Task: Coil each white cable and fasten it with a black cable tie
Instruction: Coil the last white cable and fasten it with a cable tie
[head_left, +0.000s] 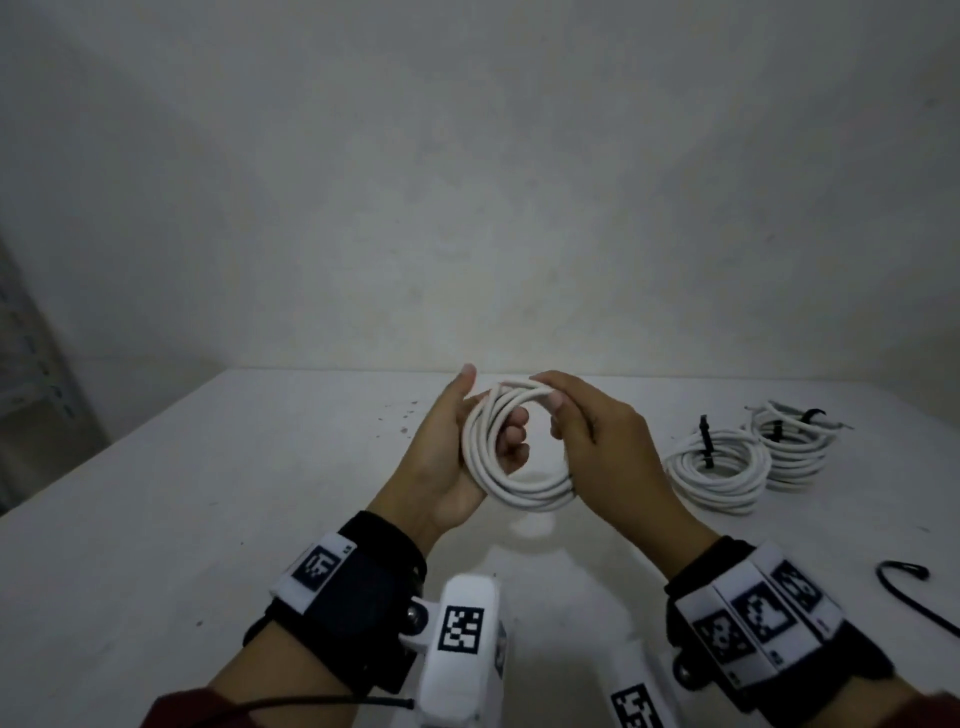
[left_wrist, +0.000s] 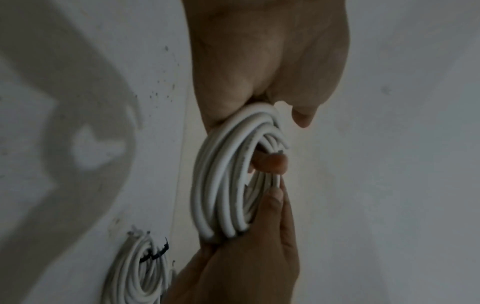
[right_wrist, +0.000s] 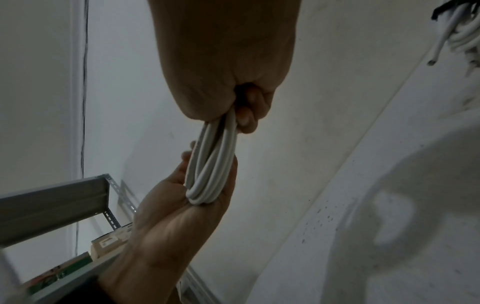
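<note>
- Head view: both hands hold one coiled white cable in the air above the white desk. The left hand cradles the coil's left side, fingers curled through the ring, thumb up behind it. The right hand holds the coil's right side, its thumb laid over the top strands. To the right of the held coil, well apart from it, a tied coil lies on the desk with a black cable tie around it; just beyond that sits a stack of tied coils. A loose black tie lies on the desk nearer the person, right of the right wrist.
- Left wrist view: the left hand's grip is curled round the coil's upper part, a fingertip showing inside the ring. The right hand pinches the lower strands. Below and left of the held coil, tied coils lie on the desk.
- Right wrist view: the right hand's grip is pressed tight around the coil's strands. The left hand cups the coil's other end in its palm. Left of that hand stands a grey metal shelf.
</note>
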